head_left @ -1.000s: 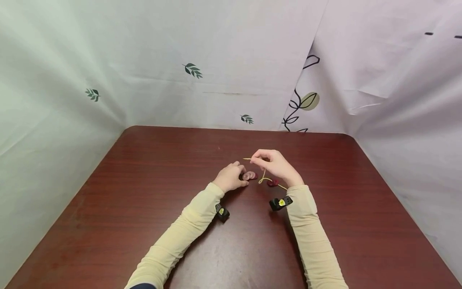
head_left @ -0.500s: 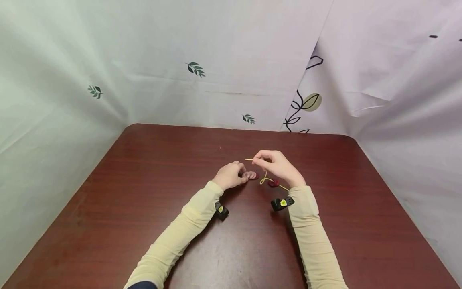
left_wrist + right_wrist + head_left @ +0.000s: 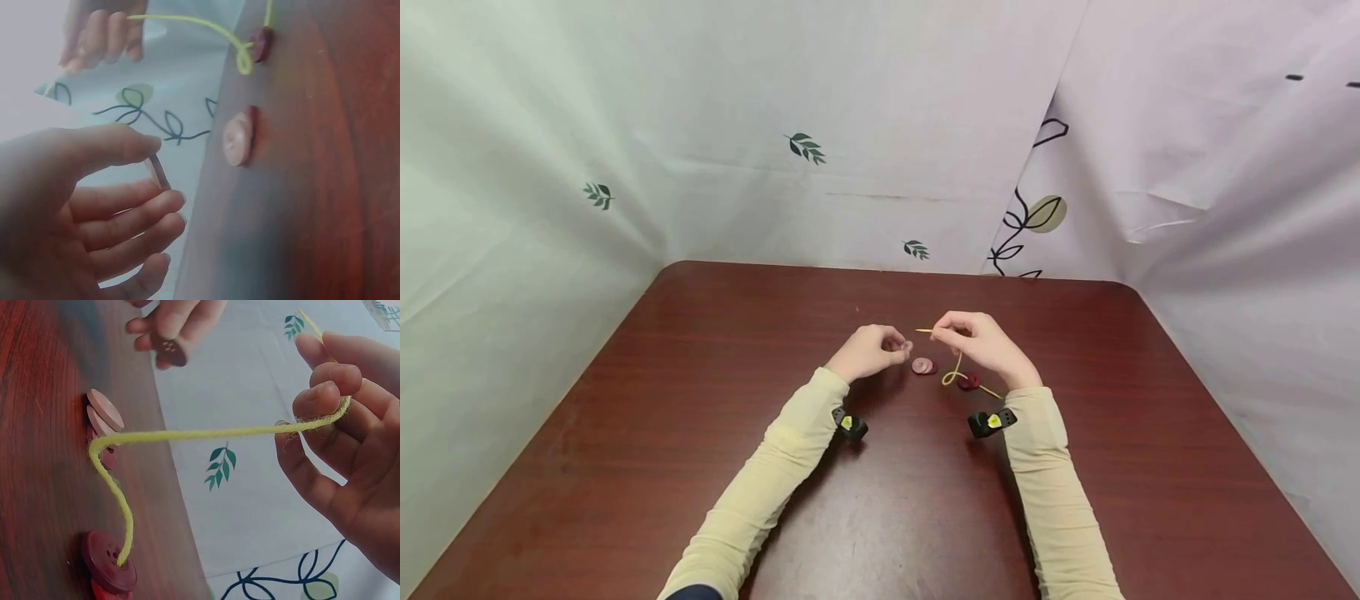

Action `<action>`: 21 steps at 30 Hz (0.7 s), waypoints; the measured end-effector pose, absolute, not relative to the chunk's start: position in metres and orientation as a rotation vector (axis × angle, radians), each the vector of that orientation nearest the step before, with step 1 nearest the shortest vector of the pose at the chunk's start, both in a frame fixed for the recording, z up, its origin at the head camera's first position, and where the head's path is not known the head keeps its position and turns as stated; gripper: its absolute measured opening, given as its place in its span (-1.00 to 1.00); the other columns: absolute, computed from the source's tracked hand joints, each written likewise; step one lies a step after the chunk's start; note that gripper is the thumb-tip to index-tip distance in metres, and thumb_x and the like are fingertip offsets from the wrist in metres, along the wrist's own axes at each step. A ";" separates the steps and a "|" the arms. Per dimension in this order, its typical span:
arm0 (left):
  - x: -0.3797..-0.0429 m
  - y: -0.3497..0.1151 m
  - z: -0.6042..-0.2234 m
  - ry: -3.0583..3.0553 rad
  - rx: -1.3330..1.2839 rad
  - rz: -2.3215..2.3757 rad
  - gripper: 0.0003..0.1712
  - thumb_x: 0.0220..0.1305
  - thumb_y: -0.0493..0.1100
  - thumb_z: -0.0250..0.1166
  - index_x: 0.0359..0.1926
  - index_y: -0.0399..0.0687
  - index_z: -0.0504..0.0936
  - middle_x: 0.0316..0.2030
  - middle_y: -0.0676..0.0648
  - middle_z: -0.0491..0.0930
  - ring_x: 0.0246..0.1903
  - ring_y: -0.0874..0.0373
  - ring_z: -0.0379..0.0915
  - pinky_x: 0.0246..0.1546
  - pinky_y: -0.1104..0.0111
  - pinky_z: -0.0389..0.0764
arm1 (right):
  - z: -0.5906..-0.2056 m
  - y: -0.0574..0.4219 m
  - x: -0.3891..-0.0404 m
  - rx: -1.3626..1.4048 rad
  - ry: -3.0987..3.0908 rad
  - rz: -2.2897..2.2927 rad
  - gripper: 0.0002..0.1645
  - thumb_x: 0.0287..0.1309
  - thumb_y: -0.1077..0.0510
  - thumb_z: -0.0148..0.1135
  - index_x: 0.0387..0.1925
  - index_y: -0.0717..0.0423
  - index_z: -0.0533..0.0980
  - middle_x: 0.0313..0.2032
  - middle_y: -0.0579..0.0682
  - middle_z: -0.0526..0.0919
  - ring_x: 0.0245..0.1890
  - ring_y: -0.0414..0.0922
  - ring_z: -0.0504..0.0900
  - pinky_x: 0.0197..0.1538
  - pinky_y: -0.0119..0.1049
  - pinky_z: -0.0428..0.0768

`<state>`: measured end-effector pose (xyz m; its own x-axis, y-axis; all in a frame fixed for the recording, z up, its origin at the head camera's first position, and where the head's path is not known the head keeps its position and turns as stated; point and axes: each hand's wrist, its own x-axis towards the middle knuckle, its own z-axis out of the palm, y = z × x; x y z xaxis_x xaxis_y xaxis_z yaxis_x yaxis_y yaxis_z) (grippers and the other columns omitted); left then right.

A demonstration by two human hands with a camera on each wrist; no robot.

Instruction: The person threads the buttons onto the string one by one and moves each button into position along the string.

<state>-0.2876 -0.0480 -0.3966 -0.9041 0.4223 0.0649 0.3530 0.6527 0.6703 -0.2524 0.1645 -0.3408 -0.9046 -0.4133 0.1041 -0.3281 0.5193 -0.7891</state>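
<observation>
My left hand [image 3: 865,352] pinches a pale pink button [image 3: 157,172] between thumb and index finger, above the table. In the right wrist view that button looks brownish and shows several holes. Facing it, my right hand [image 3: 973,340] pinches a yellow string [image 3: 206,434] near its end, and the thin tip points left past the fingertips. The string drops in a small loop and enters a hole of a dark red button [image 3: 107,557], with a brighter red button [image 3: 112,594] against it. Between the hands, pink buttons [image 3: 922,366] lie overlapped on a dark red one.
The brown wooden table [image 3: 760,333] has a pale cloth [image 3: 737,108] with leaf prints standing along its back and sides. A black wrist camera [image 3: 852,427] sits at the left cuff and another black camera [image 3: 991,422] at the right.
My left hand has picked a pink button off the overlapped buttons and lifted it up and slightly left. The right hand, still holding the string, has shifted slightly right in the view.
</observation>
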 end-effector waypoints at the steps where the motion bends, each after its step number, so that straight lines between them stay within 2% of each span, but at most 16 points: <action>1: -0.288 -0.049 -0.396 2.768 0.653 1.100 -0.76 0.21 -0.11 0.32 -0.16 -0.14 0.69 -0.30 -0.06 0.69 -0.29 0.14 0.54 -0.19 0.37 0.52 | -0.344 0.166 -0.255 -0.645 2.657 -1.342 -0.83 0.33 0.17 0.14 -0.27 0.20 0.58 -0.52 0.35 0.44 -0.39 0.29 0.45 -0.33 -0.30 0.44; 12: -0.295 -0.053 -0.393 2.678 0.632 1.265 -0.74 0.18 -0.06 0.36 -0.13 -0.04 0.71 -0.29 -0.02 0.69 -0.25 0.14 0.55 -0.12 0.32 0.54 | -0.365 0.174 -0.272 -0.668 2.642 -1.380 -0.82 0.31 0.06 0.18 -0.28 0.09 0.59 -0.53 0.24 0.49 -0.42 0.19 0.47 -0.34 -0.30 0.42; 18: -0.293 -0.052 -0.390 2.633 0.707 1.338 -0.71 0.18 -0.05 0.37 -0.10 -0.03 0.69 -0.28 -0.03 0.68 -0.27 0.17 0.57 -0.14 0.35 0.56 | -0.368 0.171 -0.275 -0.749 2.592 -1.419 -0.79 0.34 0.09 0.13 -0.28 0.16 0.56 -0.40 0.14 0.63 -0.30 0.01 0.59 -0.12 -0.32 0.48; 21: -0.291 -0.051 -0.389 2.597 0.767 1.363 -0.71 0.18 -0.06 0.37 -0.09 -0.04 0.69 -0.27 -0.03 0.69 -0.27 0.17 0.58 -0.14 0.36 0.57 | -0.369 0.169 -0.275 -0.791 2.578 -1.411 -0.79 0.36 0.11 0.11 -0.27 0.17 0.57 -0.33 0.14 0.66 -0.22 0.02 0.62 -0.05 -0.30 0.52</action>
